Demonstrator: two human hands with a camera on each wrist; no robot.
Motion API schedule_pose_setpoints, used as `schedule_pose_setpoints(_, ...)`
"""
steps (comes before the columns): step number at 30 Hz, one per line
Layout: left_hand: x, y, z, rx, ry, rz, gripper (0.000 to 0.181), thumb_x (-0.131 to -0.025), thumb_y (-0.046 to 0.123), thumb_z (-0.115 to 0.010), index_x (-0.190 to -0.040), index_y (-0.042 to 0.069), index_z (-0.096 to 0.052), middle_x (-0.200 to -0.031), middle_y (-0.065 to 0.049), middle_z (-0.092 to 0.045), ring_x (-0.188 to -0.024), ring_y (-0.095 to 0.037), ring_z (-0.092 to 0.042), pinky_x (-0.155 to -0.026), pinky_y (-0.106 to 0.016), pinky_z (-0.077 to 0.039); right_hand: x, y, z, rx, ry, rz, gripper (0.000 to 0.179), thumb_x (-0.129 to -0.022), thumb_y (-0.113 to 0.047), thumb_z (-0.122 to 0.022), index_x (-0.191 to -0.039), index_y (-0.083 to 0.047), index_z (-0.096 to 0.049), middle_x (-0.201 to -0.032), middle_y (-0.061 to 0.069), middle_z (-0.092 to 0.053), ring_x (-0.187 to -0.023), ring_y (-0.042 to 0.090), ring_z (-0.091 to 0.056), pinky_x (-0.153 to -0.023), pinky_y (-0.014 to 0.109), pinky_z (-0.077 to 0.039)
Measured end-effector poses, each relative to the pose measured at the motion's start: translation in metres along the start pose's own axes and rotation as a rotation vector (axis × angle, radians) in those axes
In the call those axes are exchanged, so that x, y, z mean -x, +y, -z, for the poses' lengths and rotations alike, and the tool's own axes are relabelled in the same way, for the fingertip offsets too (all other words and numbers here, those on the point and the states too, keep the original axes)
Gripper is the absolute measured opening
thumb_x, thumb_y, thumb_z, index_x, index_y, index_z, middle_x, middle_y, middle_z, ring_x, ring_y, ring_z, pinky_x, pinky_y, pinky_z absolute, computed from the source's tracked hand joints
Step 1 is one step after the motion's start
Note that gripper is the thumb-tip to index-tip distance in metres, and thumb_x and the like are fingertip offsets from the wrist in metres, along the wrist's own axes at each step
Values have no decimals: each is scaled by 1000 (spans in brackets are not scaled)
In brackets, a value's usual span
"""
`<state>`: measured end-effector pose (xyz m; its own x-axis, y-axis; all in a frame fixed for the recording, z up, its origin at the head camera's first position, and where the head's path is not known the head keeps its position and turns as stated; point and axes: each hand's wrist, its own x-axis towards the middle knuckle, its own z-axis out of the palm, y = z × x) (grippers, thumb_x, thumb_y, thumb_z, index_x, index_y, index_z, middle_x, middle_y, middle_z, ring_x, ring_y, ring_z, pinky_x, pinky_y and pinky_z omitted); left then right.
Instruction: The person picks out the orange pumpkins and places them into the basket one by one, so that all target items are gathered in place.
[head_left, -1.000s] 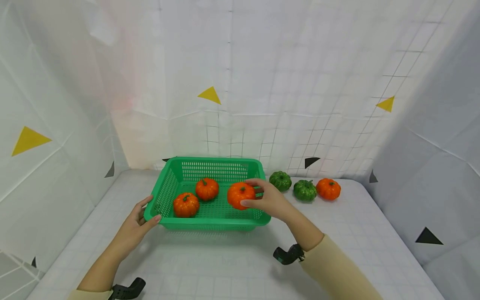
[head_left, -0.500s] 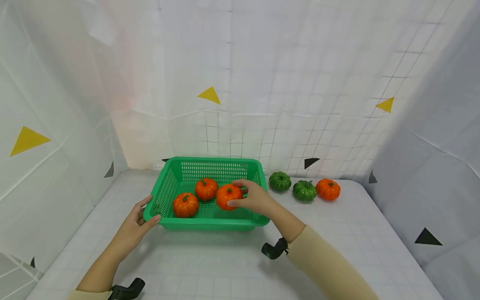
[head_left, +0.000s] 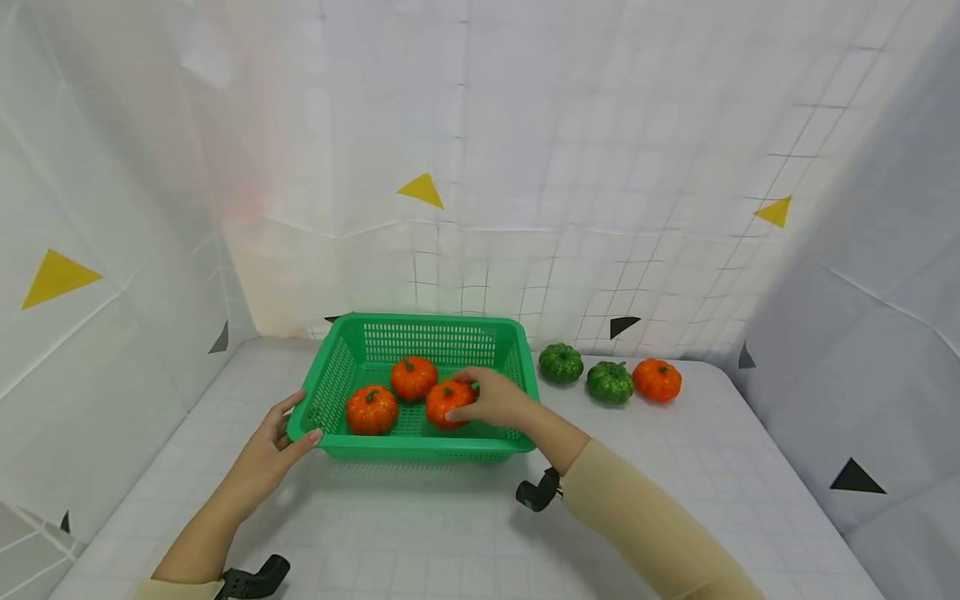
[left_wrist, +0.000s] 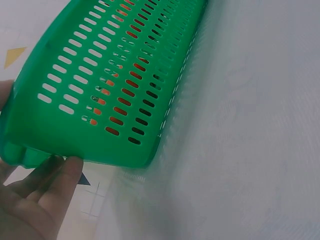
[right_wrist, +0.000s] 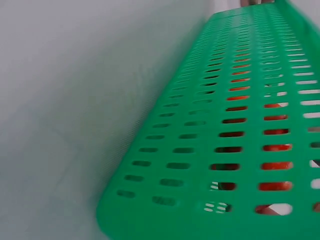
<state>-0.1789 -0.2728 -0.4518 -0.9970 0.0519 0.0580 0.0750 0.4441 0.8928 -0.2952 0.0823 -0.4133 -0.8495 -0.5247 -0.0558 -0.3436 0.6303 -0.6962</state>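
Note:
A green plastic basket point(head_left: 420, 443) with slotted walls stands on the table. My left hand point(head_left: 267, 458) grips its front left corner, thumb on the rim; in the left wrist view the fingers point(left_wrist: 65, 182) reach under the rim. Inside the basket, my right hand point(head_left: 491, 398) holds a small orange pumpkin point(head_left: 444, 407) between thumb and fingers, low near the floor. Two more orange pumpkins lie to its left, a front one point(head_left: 372, 410) and a back one point(head_left: 413, 378). The right wrist view shows the basket's slotted wall point(right_wrist: 200, 150), with the right hand mostly hidden behind it.
Right of the basket lie two green pumpkins, one behind point(head_left: 560, 363) and one in front point(head_left: 610, 382), and an orange pumpkin point(head_left: 657, 380). White sheeting point(head_left: 480, 150) with yellow and black triangles rises behind and beside the white table point(head_left: 420, 533).
My right hand has moved left and down into the basket with the orange pumpkin in its grasp. The left hand stays at the basket's corner.

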Motion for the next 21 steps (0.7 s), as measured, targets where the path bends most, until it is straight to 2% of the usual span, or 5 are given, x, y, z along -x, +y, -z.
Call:
schedule_pose_setpoints(6, -1, 0, 0, -2, -2, 1, 80, -102, 31, -61, -161, 11, -10, -153, -33, -31, -134, -45, -44, -101, -49, -44, -7, 6, -6, 35, -36, 3, 68, -85, -40, -81, -141, -12, -55, -141, 7, -56, -128, 25, -51, -105, 43, -43)
schedule_pose_setpoints(15, 1, 0, 0, 6, -1, -5, 81, -102, 30, -61, -161, 10, -10, -153, -33, -30, -134, -44, -44, -99, -40, -46, -8, 5, -8, 59, -95, -22, 66, -85, -34, -82, -140, -10, -55, -141, 10, -55, -130, 29, -49, -107, 46, -41)
schedule_pose_setpoints(21, 0, -1, 0, 11, -4, -8, 81, -102, 31, -61, -161, 11, -9, -153, -32, -31, -134, -43, -44, -99, -40, -46, -7, 5, -8, 59, -106, -39, 64, -86, -30, -81, -141, -11, -54, -143, 10, -53, -130, 29, -49, -107, 46, -40)
